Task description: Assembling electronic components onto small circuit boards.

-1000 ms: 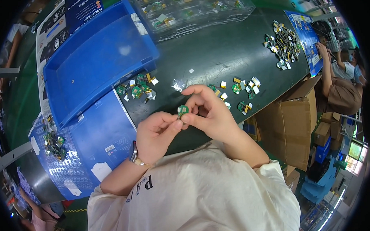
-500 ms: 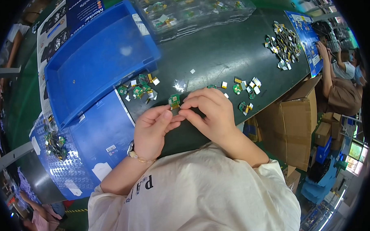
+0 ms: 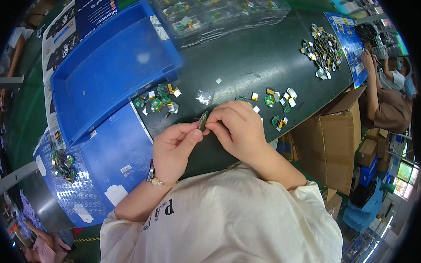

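Note:
Between my hands a small green circuit board is held nearly edge-on above the table. My left hand pinches it between thumb and fingers from the left. My right hand is closed at the board's right edge, its thumb and forefinger tips pressed together there; whether they grip the board or a small part on it is hidden. Beyond my left hand lies a small group of green boards with silvery and yellowish pieces. More boards and pieces are scattered past my right hand. A crumpled clear plastic bit lies just beyond the board.
A blue tray stands at the left on blue printed card. Clear stacked trays of boards are at the back. A large pile of boards lies far right, near a cardboard box. Other people sit at both sides.
The board has turned from showing its face to nearly edge-on. My left fingers have shifted slightly up and around it, and my right hand stays close beside.

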Demonstrator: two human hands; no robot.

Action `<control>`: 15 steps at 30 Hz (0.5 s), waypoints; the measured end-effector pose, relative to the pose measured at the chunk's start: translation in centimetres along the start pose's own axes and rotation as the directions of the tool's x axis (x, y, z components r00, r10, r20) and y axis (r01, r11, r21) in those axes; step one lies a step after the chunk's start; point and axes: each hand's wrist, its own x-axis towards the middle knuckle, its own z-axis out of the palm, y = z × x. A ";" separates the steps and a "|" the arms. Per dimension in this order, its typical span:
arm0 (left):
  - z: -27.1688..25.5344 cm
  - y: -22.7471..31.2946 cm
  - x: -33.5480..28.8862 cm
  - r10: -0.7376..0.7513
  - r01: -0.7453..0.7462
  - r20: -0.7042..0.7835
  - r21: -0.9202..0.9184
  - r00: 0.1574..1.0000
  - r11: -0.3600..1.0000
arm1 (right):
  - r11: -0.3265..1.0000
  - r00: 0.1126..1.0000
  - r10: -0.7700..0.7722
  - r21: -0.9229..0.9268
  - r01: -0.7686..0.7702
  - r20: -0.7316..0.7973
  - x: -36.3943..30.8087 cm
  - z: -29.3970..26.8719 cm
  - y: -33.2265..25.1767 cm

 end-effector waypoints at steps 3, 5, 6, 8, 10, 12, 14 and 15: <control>0.1 0.4 0.1 -0.004 0.004 0.013 0.012 1.000 1.000 | 1.000 1.000 0.010 -0.006 -0.010 0.014 0.0 0.5 -0.1; 0.0 0.2 0.1 0.014 -0.014 0.018 0.013 1.000 1.000 | 0.999 0.999 -0.028 -0.019 0.029 0.041 0.2 0.6 -0.1; 0.0 0.2 0.2 0.014 -0.014 0.017 0.012 1.000 1.000 | 0.999 0.999 -0.028 -0.019 0.028 0.042 0.1 0.7 -0.2; 0.2 0.4 0.4 -0.109 0.088 -0.084 -0.223 0.991 0.971 | 0.996 0.997 -0.070 0.061 0.068 0.020 -0.1 0.9 -0.5; -0.4 0.2 0.7 -0.103 0.082 -0.070 -0.247 0.992 0.966 | 0.994 0.997 -0.079 0.078 0.077 0.023 0.3 0.5 -0.4; -0.7 0.2 0.7 -0.109 0.089 -0.029 -0.383 0.994 0.920 | 0.991 0.996 -0.091 0.098 0.088 0.027 0.9 0.2 -0.2; -0.9 0.1 0.6 -0.118 0.116 0.023 -0.448 0.993 0.886 | 0.994 0.995 -0.105 0.025 0.104 0.000 1.6 0.2 0.3; -0.9 0.1 0.5 -0.122 0.145 0.078 -0.509 0.989 0.848 | 0.992 0.992 -0.126 0.023 0.127 -0.021 1.7 0.3 0.4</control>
